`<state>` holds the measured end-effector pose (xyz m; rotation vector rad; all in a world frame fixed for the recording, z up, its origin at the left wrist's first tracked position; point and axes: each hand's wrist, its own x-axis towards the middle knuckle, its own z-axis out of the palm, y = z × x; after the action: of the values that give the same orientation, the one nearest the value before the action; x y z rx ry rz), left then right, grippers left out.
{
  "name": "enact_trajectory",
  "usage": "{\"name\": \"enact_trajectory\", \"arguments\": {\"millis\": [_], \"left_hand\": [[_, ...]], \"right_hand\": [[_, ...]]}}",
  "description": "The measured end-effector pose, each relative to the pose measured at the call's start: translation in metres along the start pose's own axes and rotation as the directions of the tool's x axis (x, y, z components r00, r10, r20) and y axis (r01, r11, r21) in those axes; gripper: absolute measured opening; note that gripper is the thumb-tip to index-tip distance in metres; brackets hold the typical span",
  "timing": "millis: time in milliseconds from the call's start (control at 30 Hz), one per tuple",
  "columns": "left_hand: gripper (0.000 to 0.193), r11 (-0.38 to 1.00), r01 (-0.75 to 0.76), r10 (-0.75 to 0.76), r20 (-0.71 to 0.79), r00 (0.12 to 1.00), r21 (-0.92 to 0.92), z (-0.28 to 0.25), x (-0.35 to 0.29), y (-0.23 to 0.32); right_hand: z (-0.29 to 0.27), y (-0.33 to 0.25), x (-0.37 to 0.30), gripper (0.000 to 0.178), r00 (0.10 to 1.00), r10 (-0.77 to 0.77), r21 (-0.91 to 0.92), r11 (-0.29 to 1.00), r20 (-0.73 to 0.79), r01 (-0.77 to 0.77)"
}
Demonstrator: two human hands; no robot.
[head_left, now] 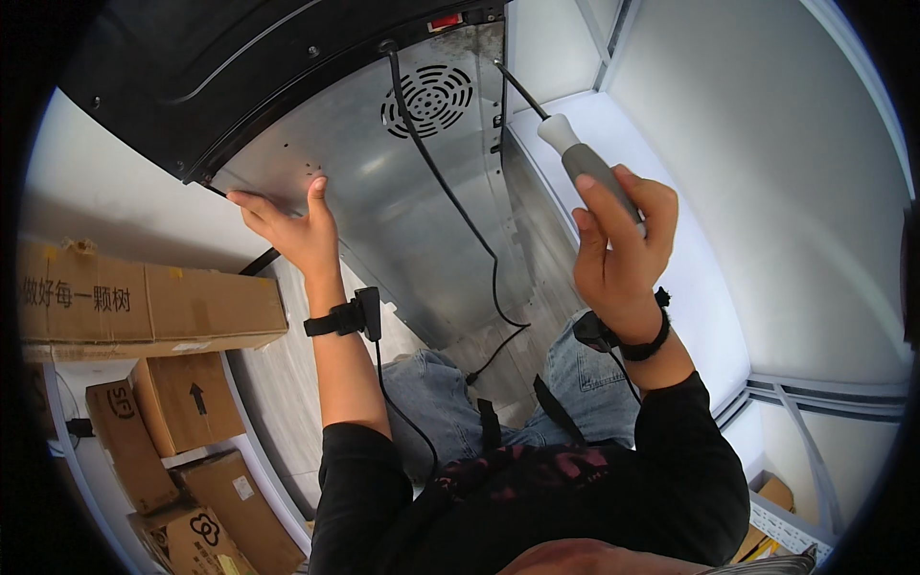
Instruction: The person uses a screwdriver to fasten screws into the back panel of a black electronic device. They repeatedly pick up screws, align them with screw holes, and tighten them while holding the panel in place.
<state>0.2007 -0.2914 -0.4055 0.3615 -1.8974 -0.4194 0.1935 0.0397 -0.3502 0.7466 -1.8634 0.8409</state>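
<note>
My right hand (625,257) is wrapped round the grey handle of a screwdriver (592,165). Its dark shaft points up and left, and the tip meets the right edge of a bare metal panel (383,225) near the top corner. A screw under the tip is too small to make out. At the panel's left edge rests my left hand (299,233), thumb up and fingers stretched out against the metal. The panel belongs to a black-cased appliance (240,72) and has a round slotted vent (429,101). A black power cord (446,184) hangs across it.
Cardboard boxes (192,402) stand on a shelf to the left, beside a long carton (153,302). White walls with metal framing (767,192) close in the right side. The cord runs down to the wood-look floor (278,374) between my knees. A red switch (445,21) sits above the vent.
</note>
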Motion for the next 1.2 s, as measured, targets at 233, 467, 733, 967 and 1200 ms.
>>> {"name": "enact_trajectory", "arguments": {"millis": [233, 467, 733, 967, 1200], "left_hand": [[0.115, 1.000, -0.017, 0.017, -0.003, 1.000, -0.001, -0.002, 0.000, 0.000], [0.115, 1.000, 0.004, -0.004, 0.011, 1.000, -0.005, 0.000, 0.000, 0.001], [0.114, 1.000, -0.008, 0.008, -0.019, 1.000, -0.005, -0.001, 0.000, 0.002], [0.113, 0.999, -0.016, 0.016, -0.007, 1.000, -0.028, -0.002, 0.002, 0.005], [0.113, 1.000, -0.006, 0.006, -0.007, 1.000, -0.004, -0.003, -0.001, 0.002]], "right_hand": [[-0.008, 0.003, 0.011, 0.044, 1.000, 0.011, 0.056, 0.998, -0.030, -0.009], [-0.001, 0.001, 0.006, 0.029, 0.999, 0.000, -0.025, 1.000, -0.044, -0.001], [0.000, 0.004, 0.010, 0.038, 0.991, -0.131, 0.150, 0.980, -0.001, 0.130], [-0.001, 0.006, 0.000, 0.020, 1.000, 0.008, -0.036, 0.999, 0.001, -0.008], [-0.002, 0.017, 0.004, 0.052, 0.951, -0.303, 0.018, 0.953, 0.058, 0.302]]}}
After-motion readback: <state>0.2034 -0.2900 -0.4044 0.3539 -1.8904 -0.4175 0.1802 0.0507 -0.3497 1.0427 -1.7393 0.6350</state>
